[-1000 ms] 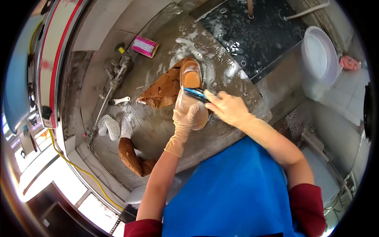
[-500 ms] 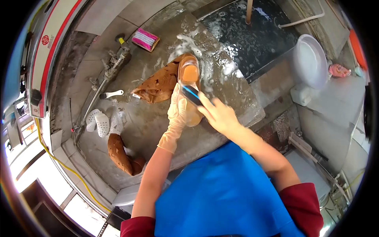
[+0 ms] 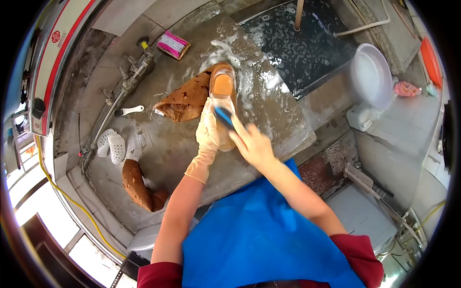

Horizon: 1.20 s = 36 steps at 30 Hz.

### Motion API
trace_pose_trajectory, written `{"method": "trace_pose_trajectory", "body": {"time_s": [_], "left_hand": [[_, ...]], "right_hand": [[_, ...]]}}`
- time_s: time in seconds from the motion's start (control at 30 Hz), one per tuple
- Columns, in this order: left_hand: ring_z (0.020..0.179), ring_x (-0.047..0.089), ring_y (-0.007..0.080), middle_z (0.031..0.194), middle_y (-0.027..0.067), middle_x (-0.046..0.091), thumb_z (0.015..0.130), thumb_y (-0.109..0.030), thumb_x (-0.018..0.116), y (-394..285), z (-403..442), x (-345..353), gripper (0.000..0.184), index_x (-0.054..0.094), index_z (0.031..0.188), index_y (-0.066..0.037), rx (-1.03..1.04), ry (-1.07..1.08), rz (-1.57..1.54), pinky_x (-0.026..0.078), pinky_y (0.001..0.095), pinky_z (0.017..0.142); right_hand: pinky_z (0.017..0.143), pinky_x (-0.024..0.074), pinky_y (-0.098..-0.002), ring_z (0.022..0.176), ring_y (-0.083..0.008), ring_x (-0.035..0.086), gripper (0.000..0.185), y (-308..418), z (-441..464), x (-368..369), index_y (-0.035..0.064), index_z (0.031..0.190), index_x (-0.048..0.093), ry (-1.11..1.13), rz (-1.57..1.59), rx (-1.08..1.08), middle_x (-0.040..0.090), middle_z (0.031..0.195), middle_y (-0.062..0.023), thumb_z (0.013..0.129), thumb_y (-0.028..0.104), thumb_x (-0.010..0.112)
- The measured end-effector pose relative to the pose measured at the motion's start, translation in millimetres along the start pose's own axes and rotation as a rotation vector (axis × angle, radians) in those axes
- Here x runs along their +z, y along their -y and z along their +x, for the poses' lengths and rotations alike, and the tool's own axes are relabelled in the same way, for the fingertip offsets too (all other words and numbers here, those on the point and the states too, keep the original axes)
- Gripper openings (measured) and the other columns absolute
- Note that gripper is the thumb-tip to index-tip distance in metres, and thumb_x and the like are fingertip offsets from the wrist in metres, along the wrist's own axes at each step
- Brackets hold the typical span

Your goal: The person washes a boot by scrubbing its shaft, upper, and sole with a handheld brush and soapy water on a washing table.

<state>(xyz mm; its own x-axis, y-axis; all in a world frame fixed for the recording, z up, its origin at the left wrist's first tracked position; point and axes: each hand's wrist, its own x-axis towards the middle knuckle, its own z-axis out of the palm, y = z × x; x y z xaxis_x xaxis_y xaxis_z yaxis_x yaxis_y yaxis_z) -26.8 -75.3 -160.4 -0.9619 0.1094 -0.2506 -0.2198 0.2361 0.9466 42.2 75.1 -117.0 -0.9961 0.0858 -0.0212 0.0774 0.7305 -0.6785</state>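
Observation:
A brown boot (image 3: pixel 185 100) with cut-outs in its shaft lies on the wet slab, its pale and orange sole turned up. My left hand (image 3: pixel 207 129), in a cream glove, is closed around the side of the boot near the middle of the sole. In my right hand (image 3: pixel 254 146), slightly blurred, is a dark brush (image 3: pixel 224 117) with a blue edge, pressed against the sole. Suds coat the sole near the brush. The matching boot (image 3: pixel 139 187) lies on its side at the slab's left front.
Left of the boot are a white-handled brush (image 3: pixel 129 111) and white perforated shoe-shaped pieces (image 3: pixel 116 148). A pink-and-white scrubber (image 3: pixel 173 44) sits near the tap pipe (image 3: pixel 139 72). Behind right is a dark water basin (image 3: pixel 307 53), with a white tub (image 3: pixel 370 74) beside it.
The brush and my right hand have shifted slightly along the sole, and more suds show there. The whole view has shifted a little. My left hand keeps its hold on the boot.

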Motion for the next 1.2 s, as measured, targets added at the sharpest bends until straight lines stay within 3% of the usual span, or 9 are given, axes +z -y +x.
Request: {"method": "trace_pose_trajectory", "body": {"time_s": [0.2, 0.37, 0.43, 0.53, 0.67, 0.8, 0.97, 1.13, 1.2], "left_hand": [[0.124, 0.049, 0.0159, 0.14, 0.009, 0.053, 0.104, -0.022, 0.041, 12.2, 5.1, -0.7, 0.044, 0.044, 0.144, -0.003, 0.004, -0.009, -0.015, 0.036, 0.0268, 0.105], [0.122, 0.051, 0.0159, 0.138, 0.0093, 0.054, 0.103, -0.021, 0.044, 13.6, 3.3, -1.5, 0.044, 0.044, 0.144, -0.003, 0.0, -0.017, -0.003, 0.038, 0.0272, 0.104], [0.121, 0.051, 0.0159, 0.137, 0.0095, 0.054, 0.103, -0.021, 0.045, 14.3, 1.8, -2.2, 0.045, 0.044, 0.144, -0.004, -0.009, -0.016, 0.008, 0.038, 0.0274, 0.103], [0.12, 0.052, 0.0158, 0.136, 0.0096, 0.055, 0.103, -0.021, 0.046, 14.1, 1.9, -2.5, 0.045, 0.044, 0.144, -0.004, -0.019, -0.016, 0.013, 0.039, 0.0277, 0.102], [0.118, 0.054, 0.0158, 0.134, 0.0099, 0.056, 0.102, -0.021, 0.049, 17.5, 1.0, -4.2, 0.045, 0.045, 0.144, -0.004, -0.038, -0.011, 0.034, 0.04, 0.0281, 0.101], [0.116, 0.055, 0.0158, 0.133, 0.0101, 0.057, 0.101, -0.02, 0.051, 27.8, 1.8, -3.0, 0.045, 0.045, 0.143, -0.005, -0.088, 0.002, -0.004, 0.042, 0.0285, 0.1], [0.113, 0.056, 0.0165, 0.131, 0.0103, 0.058, 0.099, -0.019, 0.053, 19.6, 4.7, 1.3, 0.048, 0.044, 0.144, -0.005, 0.06, -0.024, -0.093, 0.043, 0.0297, 0.098], [0.118, 0.053, 0.0186, 0.135, 0.0123, 0.054, 0.1, -0.022, 0.053, 17.4, 3.1, -2.2, 0.05, 0.041, 0.144, 0.0, -0.015, -0.021, 0.075, 0.04, 0.0299, 0.101], [0.118, 0.053, 0.019, 0.135, 0.0126, 0.054, 0.1, -0.023, 0.053, 16.4, 2.9, -1.8, 0.05, 0.041, 0.144, 0.0, -0.011, -0.018, 0.061, 0.04, 0.03, 0.102]], "right_hand": [[0.051, 0.0505, -0.0439, 0.058, -0.0333, 0.06, 0.05, -33.1, -89.1, -6.5, 0.023, 0.14, 0.052, 0.142, -0.074, 0.005, 0.054, 0.075, -0.0134, 0.092, 0.03, 0.064], [0.057, 0.0501, -0.0469, 0.062, -0.0388, 0.06, 0.047, -0.7, 25.7, -6.9, 0.0231, 0.14, 0.05, 0.058, -0.036, 0.064, 0.056, 0.079, -0.0158, 0.095, 0.033, 0.059], [0.06, 0.0526, -0.0474, 0.065, -0.0395, 0.062, 0.05, -6.4, -6.1, -5.0, 0.026, 0.145, 0.044, 0.107, 0.013, 0.162, 0.059, 0.083, -0.0171, 0.098, 0.04, 0.051], [0.07, 0.0519, -0.0496, 0.075, -0.0427, 0.062, 0.056, -12.7, -56.6, -22.8, 0.0182, 0.148, 0.038, 0.375, 0.028, 0.315, 0.06, 0.085, -0.0211, 0.098, 0.04, 0.051], [0.079, 0.0512, -0.0467, 0.081, -0.0416, 0.063, 0.059, -8.3, 1.7, 3.5, 0.0157, 0.15, 0.034, 0.106, 0.253, 0.261, 0.062, 0.088, -0.0232, 0.098, 0.037, 0.053], [0.097, 0.0463, -0.0378, 0.117, -0.0383, 0.06, 0.06, -9.2, -71.6, 12.8, 0.0044, 0.15, 0.031, 0.057, 0.468, 0.321, 0.057, 0.127, -0.0291, 0.098, 0.021, 0.053], [0.089, 0.0481, -0.0398, 0.105, -0.043, 0.062, 0.053, 8.0, 25.1, -11.8, 0.0044, 0.145, 0.041, 0.142, 0.612, 0.486, 0.06, 0.118, -0.0301, 0.099, 0.026, 0.055], [0.108, 0.0361, -0.0321, 0.132, -0.0267, 0.048, 0.056, -10.2, -77.1, 23.9, 0.0007, 0.148, 0.034, 0.007, 0.746, 0.402, 0.05, 0.143, -0.0192, 0.1, 0.021, 0.053], [0.106, 0.0369, -0.0309, 0.13, -0.0262, 0.051, 0.053, -9.5, -70.7, 23.4, -0.0007, 0.147, 0.035, 0.021, 0.751, 0.447, 0.052, 0.141, -0.02, 0.1, 0.018, 0.052]]}}
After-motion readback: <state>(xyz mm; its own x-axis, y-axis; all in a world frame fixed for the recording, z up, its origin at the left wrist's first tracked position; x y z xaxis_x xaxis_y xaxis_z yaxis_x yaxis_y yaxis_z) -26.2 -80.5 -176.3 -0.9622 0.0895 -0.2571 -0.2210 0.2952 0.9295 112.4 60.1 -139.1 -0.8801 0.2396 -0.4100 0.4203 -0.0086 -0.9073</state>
